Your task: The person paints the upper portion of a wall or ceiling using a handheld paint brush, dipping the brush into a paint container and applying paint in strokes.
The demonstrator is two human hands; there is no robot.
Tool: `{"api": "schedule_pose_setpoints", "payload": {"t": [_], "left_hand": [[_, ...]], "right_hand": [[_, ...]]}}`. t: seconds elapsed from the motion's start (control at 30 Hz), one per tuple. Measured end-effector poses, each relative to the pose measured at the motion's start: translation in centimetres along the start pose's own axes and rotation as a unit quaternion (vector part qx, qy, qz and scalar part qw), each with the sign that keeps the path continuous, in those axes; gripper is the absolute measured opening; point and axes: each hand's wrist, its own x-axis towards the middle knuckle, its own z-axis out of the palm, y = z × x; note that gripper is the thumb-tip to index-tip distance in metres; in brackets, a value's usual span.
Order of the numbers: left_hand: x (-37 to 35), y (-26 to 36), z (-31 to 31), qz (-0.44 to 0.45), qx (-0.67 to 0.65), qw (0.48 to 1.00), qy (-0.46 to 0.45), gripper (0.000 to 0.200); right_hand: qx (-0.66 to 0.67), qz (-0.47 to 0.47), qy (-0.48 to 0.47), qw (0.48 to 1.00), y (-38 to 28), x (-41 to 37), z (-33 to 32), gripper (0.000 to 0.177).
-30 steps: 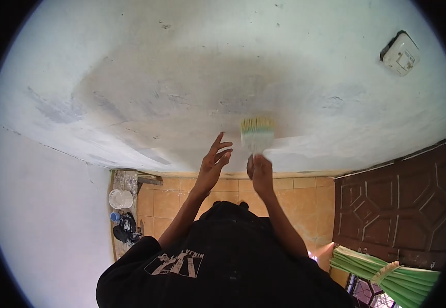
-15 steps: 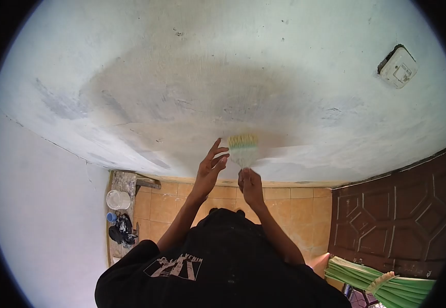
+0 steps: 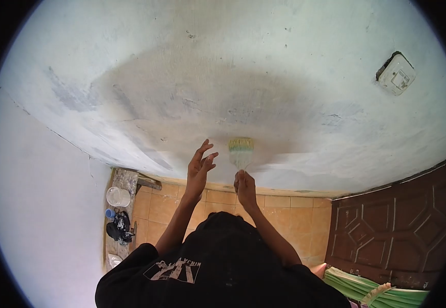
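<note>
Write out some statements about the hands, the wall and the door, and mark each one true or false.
1. The right hand grips a brush with its bristles at the wall. True.
2. The left hand holds a roller. False: it is open, fingers spread, and holds nothing.
3. A switch box sits on the wall to the right of the brush. True.
4. The door is white. False: it is dark brown.

Two hands: left hand [image 3: 198, 168], right hand [image 3: 244, 186]; one brush [image 3: 241, 151]; one bucket [image 3: 119, 196]; one door [image 3: 402, 226].
</note>
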Motion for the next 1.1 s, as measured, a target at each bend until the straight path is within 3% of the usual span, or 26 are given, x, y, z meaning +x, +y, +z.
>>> {"api": "schedule_pose_setpoints", "payload": {"t": [0.2,0.3,0.4,0.47,0.6,0.73,0.83,0.93,1.0,1.1], "left_hand": [[-0.8,-0.5,0.1,0.002,0.008,1.000,0.024,0.054],[-1.4,-0.2,1.1,0.000,-0.008,0.999,0.031,0.056],[-2.2,-0.4,1.8,0.002,-0.011,0.999,0.037,0.056],[-2.8,-0.9,1.9,-0.001,-0.012,0.999,0.039,0.056],[-3.5,-1.4,2.0,-0.001,0.000,0.999,0.038,0.055],[-4.3,-1.5,2.2,-0.019,0.004,0.999,0.044,0.054],[-4.6,-1.6,2.4,-0.021,0.012,0.998,0.055,0.051],[-4.5,-1.4,2.2,-0.023,0.012,0.999,0.045,0.050],[-4.5,-0.9,1.5,-0.022,0.011,0.999,0.041,0.049],[-3.6,-0.2,0.0,-0.012,0.007,0.999,0.040,0.048]], "right_hand": [[0.041,-0.087,-0.037,0.995,-10.8,2.5,1.9,0.046],[0.055,-0.086,-0.028,0.994,-9.9,4.2,0.9,0.045],[-0.016,-0.082,0.014,0.996,-3.8,2.8,-0.1,0.044],[-0.014,-0.032,0.011,0.999,1.0,0.1,-0.9,0.045],[0.025,-0.004,-0.031,0.999,-2.4,-0.7,-0.7,0.039],[0.058,-0.066,-0.066,0.994,-10.6,2.3,0.6,0.038],[0.059,-0.063,-0.074,0.994,-10.9,4.3,0.8,0.046],[-0.039,-0.117,-0.030,0.992,-4.1,4.0,-0.1,0.046],[-0.017,-0.009,-0.032,0.999,0.2,1.6,-0.3,0.046],[-0.002,0.069,-0.031,0.997,0.7,-1.3,0.6,0.047]]}}
